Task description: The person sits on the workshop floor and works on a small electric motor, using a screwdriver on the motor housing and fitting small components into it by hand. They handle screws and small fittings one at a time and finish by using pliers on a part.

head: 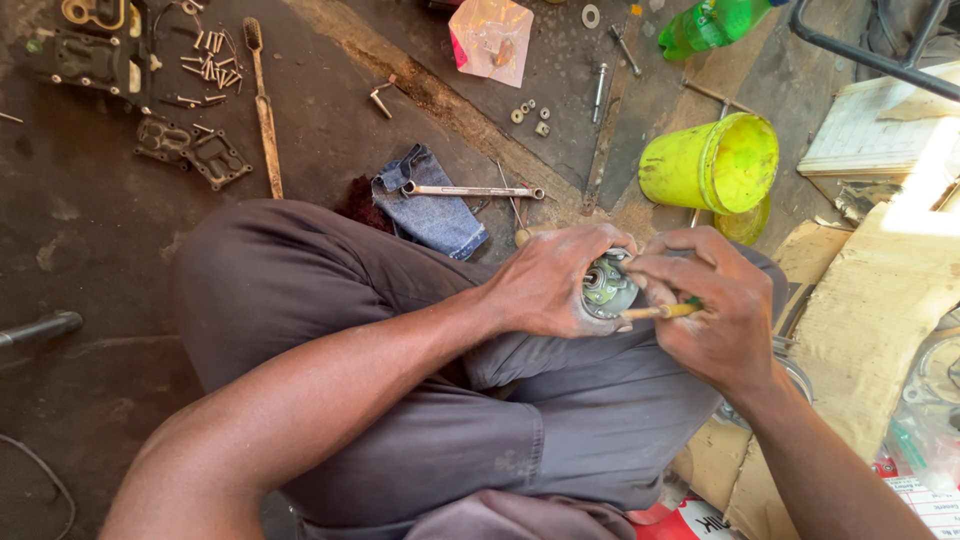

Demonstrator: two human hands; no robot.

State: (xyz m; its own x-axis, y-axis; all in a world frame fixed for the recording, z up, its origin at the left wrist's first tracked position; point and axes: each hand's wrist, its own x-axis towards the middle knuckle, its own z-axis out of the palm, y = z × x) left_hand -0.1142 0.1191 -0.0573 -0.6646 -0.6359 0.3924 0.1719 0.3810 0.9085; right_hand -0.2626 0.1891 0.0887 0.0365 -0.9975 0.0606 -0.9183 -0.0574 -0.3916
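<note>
At the far left a dark metal bar [40,326] lies on the stained floor [90,230]. Above it, near the top edge, sit dark engine covers [85,55], two smaller metal plates [195,152] and a scatter of loose screws [208,70]. A long wooden-handled brush [262,105] lies beside the screws. Further right a spanner [470,190] rests across a folded scrap of denim [432,212], with a crumpled plastic bag [492,38] above it and a few small nuts [530,115] near a bolt [598,90].

The person sits on the floor, knees bent, in grey trousers [330,290]. Over the lap, the left hand [545,285] is wrapped around a small round metal part [605,288], fingers curled over its top and thumb under it, holding it firmly. Touching it from the right, the right hand [715,310] is closed around a thin tool with a yellow handle [660,311], whose end points into the face of the round part.

Beyond the hands a green bottle [715,22] lies at the top and a yellow-green plastic bucket [710,162] lies on its side. Sheets of cardboard [880,290] cover the floor at the right.
</note>
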